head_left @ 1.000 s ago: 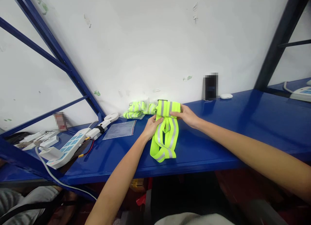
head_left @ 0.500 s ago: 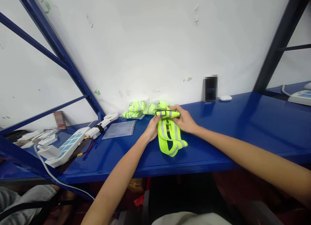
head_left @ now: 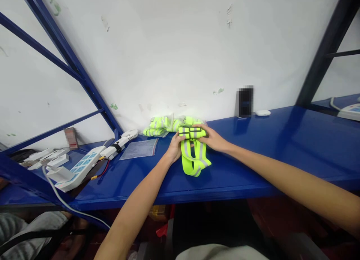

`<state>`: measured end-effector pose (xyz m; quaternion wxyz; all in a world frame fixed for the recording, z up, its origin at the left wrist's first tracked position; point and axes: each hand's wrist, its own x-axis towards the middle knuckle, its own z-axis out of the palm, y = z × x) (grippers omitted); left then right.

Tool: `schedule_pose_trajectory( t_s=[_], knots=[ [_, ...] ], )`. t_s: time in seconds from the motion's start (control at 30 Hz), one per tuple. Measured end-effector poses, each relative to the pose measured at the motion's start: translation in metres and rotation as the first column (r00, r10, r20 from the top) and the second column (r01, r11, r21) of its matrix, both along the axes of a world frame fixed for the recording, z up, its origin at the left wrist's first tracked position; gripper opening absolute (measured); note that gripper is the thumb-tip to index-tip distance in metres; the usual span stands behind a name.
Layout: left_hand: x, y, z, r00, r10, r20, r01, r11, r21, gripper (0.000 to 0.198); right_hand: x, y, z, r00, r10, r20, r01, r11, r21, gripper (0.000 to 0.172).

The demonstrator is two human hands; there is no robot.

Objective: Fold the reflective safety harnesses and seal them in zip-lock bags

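Observation:
Between my two hands is a neon-yellow reflective strap [head_left: 194, 157] with grey stripes and black buckles. Its upper part is folded into a bundle, and a loop hangs down toward the table's front. My left hand [head_left: 175, 147] grips the bundle's left end, thumb on top. On the right end, my right hand [head_left: 211, 138] is closed with its fingers along the top edge. Just behind lie several similar yellow bundles in clear bags [head_left: 157, 126] against the wall. An open-looking flat clear zip bag [head_left: 140, 149] lies left of my left hand.
The blue table [head_left: 270, 147] runs along a white wall. At left are a power strip [head_left: 81, 166], a white handheld fan [head_left: 123, 139] and a red-black cable [head_left: 102, 170]. A dark phone-like object [head_left: 245, 102] leans on the wall beside a white case [head_left: 263, 112]. Another person's legs [head_left: 42, 230] show lower left.
The folded bundle has tilted so more of its buckled top face shows. The hanging loop has shifted slightly left and up. Both hands still hold the strap.

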<state>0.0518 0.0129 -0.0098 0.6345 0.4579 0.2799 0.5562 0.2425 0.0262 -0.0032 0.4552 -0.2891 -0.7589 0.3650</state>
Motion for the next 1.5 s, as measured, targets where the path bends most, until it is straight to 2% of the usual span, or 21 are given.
schedule_pose_trajectory(
  t_s=[0.1,0.23,0.33,0.4,0.5,0.67,0.83,0.93,1.03,1.13,1.23,1.3,1.4,1.5],
  knots=[
    [0.000,-0.002,0.002,1.000,0.007,0.014,-0.007,1.000,-0.003,0.050,0.001,0.002,-0.004,0.999,0.025,0.037,-0.025,1.000,-0.017,0.056],
    [-0.001,-0.003,0.006,0.999,-0.006,0.038,0.006,1.000,-0.019,0.057,0.002,0.004,-0.007,0.997,0.072,-0.001,-0.072,0.997,-0.034,0.062],
    [-0.003,-0.001,0.007,0.999,0.024,0.028,-0.024,1.000,-0.006,0.068,0.003,0.003,-0.005,0.980,0.187,-0.062,-0.195,0.969,-0.152,0.075],
    [-0.005,0.000,0.006,0.999,0.041,0.008,-0.041,0.999,0.006,0.071,0.002,0.002,-0.003,0.962,0.230,-0.151,-0.261,0.933,-0.247,0.072],
    [-0.006,0.003,0.004,0.998,0.068,-0.020,-0.067,0.997,0.032,0.073,0.003,0.002,0.001,0.949,0.215,-0.231,-0.287,0.893,-0.348,0.061],
    [-0.006,0.006,0.001,0.988,0.125,-0.085,-0.119,0.990,0.074,0.076,0.005,-0.002,0.006,0.956,0.144,-0.256,-0.250,0.855,-0.454,0.089],
    [-0.008,0.006,0.001,0.992,0.072,-0.101,-0.065,0.995,0.069,0.072,0.004,-0.006,0.007,0.933,0.176,-0.313,-0.326,0.779,-0.536,0.073],
    [-0.007,0.005,0.002,0.998,0.028,-0.060,-0.025,0.999,0.048,0.079,0.002,-0.008,0.008,0.919,0.138,-0.370,-0.326,0.795,-0.512,0.076],
    [-0.005,0.004,0.002,0.998,0.038,-0.050,-0.036,0.999,0.022,0.084,0.001,-0.008,0.010,0.912,0.091,-0.399,-0.297,0.819,-0.491,0.078],
    [-0.002,0.004,0.002,0.995,0.086,-0.058,-0.085,0.996,0.021,0.080,-0.002,-0.008,0.008,0.913,0.034,-0.406,-0.244,0.844,-0.477,0.077],
    [0.000,0.003,0.003,0.995,0.093,-0.048,-0.092,0.996,0.010,0.074,-0.006,-0.006,0.003,0.917,-0.006,-0.399,-0.177,0.889,-0.421,0.068],
    [-0.001,0.002,0.006,0.999,0.041,-0.014,-0.041,0.999,-0.004,0.068,-0.008,-0.004,0.000,0.928,-0.019,-0.371,-0.129,0.921,-0.369,0.063],
    [-0.002,-0.002,0.010,0.994,-0.103,0.024,0.104,0.993,-0.046,0.059,-0.009,-0.001,-0.001,0.955,-0.050,-0.292,-0.033,0.962,-0.271,0.056],
    [-0.002,-0.004,0.010,0.980,-0.198,-0.016,0.194,0.972,-0.133,0.056,-0.007,0.003,-0.001,0.978,-0.070,-0.196,0.037,0.986,-0.165,0.050]
  ],
)
